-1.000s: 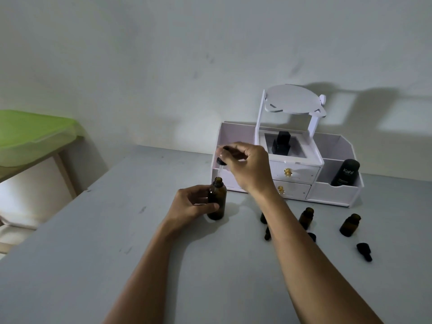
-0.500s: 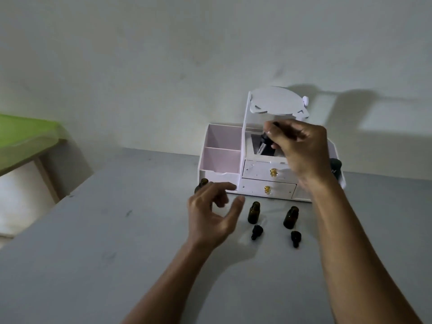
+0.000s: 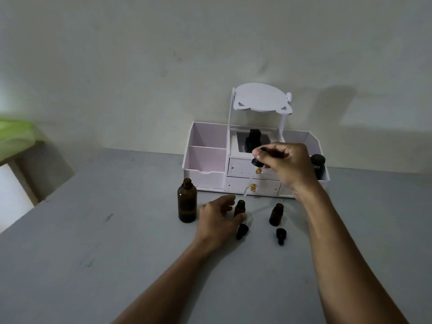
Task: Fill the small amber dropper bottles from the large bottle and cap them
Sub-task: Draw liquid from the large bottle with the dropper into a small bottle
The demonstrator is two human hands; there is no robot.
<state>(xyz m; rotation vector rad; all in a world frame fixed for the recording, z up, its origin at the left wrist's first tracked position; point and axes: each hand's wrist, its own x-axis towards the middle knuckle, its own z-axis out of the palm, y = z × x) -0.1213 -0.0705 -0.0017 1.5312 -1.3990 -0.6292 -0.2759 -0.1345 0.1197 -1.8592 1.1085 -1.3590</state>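
The large amber bottle (image 3: 187, 202) stands uncapped on the grey table (image 3: 93, 253). To its right my left hand (image 3: 218, 220) is around a small amber bottle (image 3: 240, 207), thumb and fingers at its sides. My right hand (image 3: 287, 164) pinches the black bulb of a dropper (image 3: 256, 163), whose clear glass tube slants down towards that small bottle. A second small amber bottle (image 3: 276, 214) stands further right. Two black dropper caps (image 3: 242, 231) (image 3: 280, 235) lie in front of the small bottles.
A white desk organiser (image 3: 208, 160) with drawers and a raised shelf stands against the wall behind the bottles; it holds a black bottle (image 3: 318, 165) at its right end. A green-topped stand (image 3: 16, 134) sits at the far left beyond the table edge.
My left hand let go of the large bottle and moved right to a small bottle. My right hand carried the dropper from the large bottle over to above the small one.
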